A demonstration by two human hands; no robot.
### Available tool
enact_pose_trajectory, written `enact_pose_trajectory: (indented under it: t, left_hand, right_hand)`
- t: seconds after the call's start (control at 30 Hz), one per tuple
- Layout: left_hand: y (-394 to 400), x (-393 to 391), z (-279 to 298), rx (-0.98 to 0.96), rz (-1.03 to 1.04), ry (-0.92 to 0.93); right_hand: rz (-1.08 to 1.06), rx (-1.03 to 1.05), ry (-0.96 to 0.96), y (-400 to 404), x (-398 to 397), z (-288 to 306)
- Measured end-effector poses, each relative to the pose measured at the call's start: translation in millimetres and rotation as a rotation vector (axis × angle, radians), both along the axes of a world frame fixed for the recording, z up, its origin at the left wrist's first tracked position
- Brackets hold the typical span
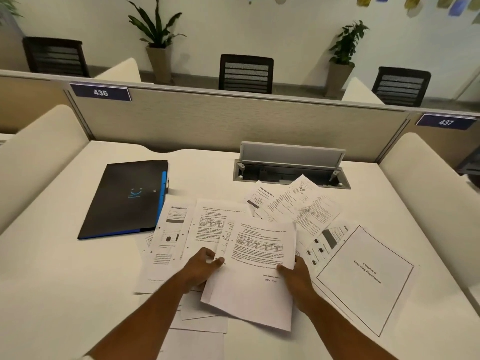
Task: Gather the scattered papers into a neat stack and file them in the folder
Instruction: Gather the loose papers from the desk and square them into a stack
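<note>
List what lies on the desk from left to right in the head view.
Black folder → left hand → held sheets → right hand → bordered title page.

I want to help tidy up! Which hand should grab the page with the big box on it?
Probably the right hand. The boxed title page lies just beside it on the right, while the left hand is across the held sheets, nearer the folder.
</note>
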State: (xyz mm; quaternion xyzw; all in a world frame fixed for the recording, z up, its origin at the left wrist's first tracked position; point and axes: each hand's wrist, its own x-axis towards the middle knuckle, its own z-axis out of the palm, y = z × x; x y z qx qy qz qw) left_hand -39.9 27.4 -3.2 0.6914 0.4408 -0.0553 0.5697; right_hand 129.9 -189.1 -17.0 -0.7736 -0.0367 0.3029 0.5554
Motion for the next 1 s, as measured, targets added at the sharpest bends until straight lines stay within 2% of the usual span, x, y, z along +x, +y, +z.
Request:
enact_pose_trajectory:
  t: [0.33,0.43,0.5,0.63,0.7,0.87,1.0]
  left_hand:
    - [-16.6,6.7,-8.3,-0.007,-0.061,-0.115]
    - [-20.6,2.5,-1.1,-0.039,-0.021,-0.168]
    - [-22.2,-0.3,2.3,-0.054,0.0,-0.202]
    - [-25.8,-3.4,11.4,-0.066,-0.005,-0.25]
    - [-26.6,-2.0,16.7,-0.033,-0.014,-0.274]
    - [-27.4,10.9,33.4,0.131,0.05,-0.317]
    - [-26.4,28.7,58.8,0.197,0.196,-0.472]
  right_hand:
    - [0.18,-0.082,-0.098,9.2,-3.8,7.1]
    - [0.126,-0.104,-0.202,6.7,-1.3,8.2]
    - [0.072,-0.053,-0.198,5.1,3.2,9.8]
    - [-0.022,0.083,-0.031,7.0,12.2,23.0]
    - [-0.031,0.121,-0.008,10.5,15.7,32.2]
    - [-0.007,0.202,-0.113,22.4,15.8,57.4]
    - [0.022,0.262,-0.226,31.0,8.9,78.6]
